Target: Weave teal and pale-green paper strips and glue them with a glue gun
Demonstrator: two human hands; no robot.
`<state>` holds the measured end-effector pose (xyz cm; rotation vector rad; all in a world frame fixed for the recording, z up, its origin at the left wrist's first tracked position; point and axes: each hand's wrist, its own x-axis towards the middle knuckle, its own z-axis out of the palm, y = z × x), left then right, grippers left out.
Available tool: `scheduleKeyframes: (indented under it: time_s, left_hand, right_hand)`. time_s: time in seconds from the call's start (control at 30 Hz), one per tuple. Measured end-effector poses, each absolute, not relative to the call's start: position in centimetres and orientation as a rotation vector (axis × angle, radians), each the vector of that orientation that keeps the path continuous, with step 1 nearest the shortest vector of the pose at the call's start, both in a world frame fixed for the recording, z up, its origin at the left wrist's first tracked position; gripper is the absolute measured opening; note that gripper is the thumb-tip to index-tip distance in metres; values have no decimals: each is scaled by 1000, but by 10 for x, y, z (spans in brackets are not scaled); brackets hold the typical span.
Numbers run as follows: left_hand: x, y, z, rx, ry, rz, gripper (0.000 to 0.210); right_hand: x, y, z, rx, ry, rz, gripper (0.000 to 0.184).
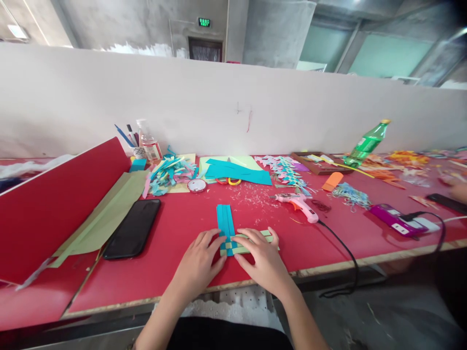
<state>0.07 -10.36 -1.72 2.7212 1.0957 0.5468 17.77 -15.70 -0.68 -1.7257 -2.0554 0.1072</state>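
A small checkered weave of blue and pale green paper strips (229, 246) lies on the red table in front of me. Its blue strips (225, 218) point away from me, and the pale green strips (269, 238) run out to the right. My left hand (202, 253) grips the weave's left edge, thumb at the near corner and fingers at the far one. From the right, my right hand (260, 253) presses and holds the pale green strips, its thumb and fingertips beside the checkered part. Part of the strips is hidden under the right hand.
A pink glue gun (299, 204) with a black cord lies to the right, near a purple power strip (397, 219). A black phone (133, 228) rests at left. Behind are paper scraps (171, 175), blue paper sheets (237, 171) and a green bottle (367, 144).
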Motion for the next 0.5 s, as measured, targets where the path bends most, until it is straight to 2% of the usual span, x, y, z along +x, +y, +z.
scheduleKeyframes:
  time_s: [0.17, 0.5]
  left_hand:
    - [0, -103, -22, 2807, 1112, 472, 40]
    - [-2, -103, -27, 2849, 1122, 533, 43]
  right_hand:
    - [178, -157, -8, -1718, -2050, 119, 26]
    - [176, -157, -6, -1751, -2070, 57, 27]
